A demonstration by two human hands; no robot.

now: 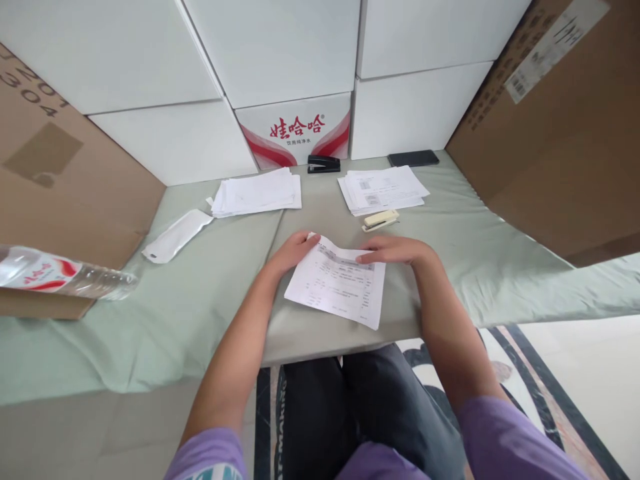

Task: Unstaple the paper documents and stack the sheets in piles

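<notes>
A printed sheet of paper [340,287] lies tilted near the front of the table, its far edge bowed between my hands; whether more sheets lie under it I cannot tell. My left hand [296,249] grips its far left corner, thumb on top. At the far right corner, my right hand [393,249] holds the paper with its fingers over the top edge. Just beyond my right hand rests a cream stapler [381,220]. Behind it sits a stack of printed papers [385,188]; another paper stack [257,193] lies further left.
A black stapler [324,164] stands at the back by a red-and-white carton [295,130]. A dark phone [413,158] lies back right, a white pouch [177,235] at left. A water bottle [65,275] lies far left. Cardboard boxes [565,140] wall both sides.
</notes>
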